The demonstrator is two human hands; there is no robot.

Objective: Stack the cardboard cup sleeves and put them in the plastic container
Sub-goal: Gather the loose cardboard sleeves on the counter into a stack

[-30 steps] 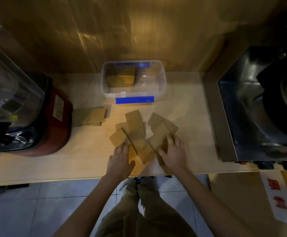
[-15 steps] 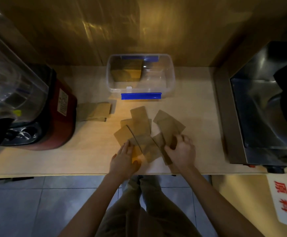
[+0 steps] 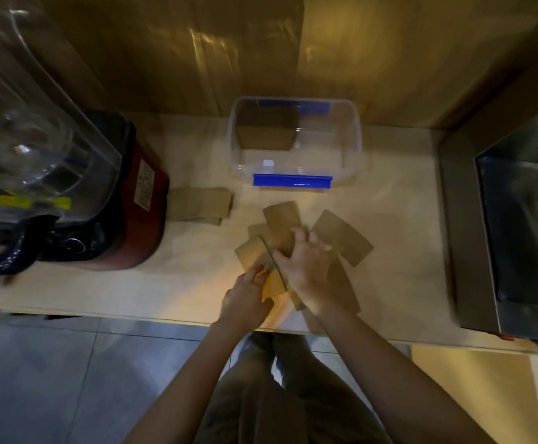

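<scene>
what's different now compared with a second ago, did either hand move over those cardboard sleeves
The right hand has moved left across the scattered cup sleeves, from their right edge to the middle of the pile, and now presses on the overlapping ones there. The left hand has stayed at the pile's near left edge. The small stack by the blender and the plastic container, with sleeves already inside, lie as before.

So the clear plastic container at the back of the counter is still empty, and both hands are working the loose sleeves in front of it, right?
Not quite. The head view shows the plastic container already holds cardboard sleeves, standing in its left half. The rest holds: it sits at the back of the counter, and the left hand and right hand are both on the loose sleeves in front of it.
</scene>
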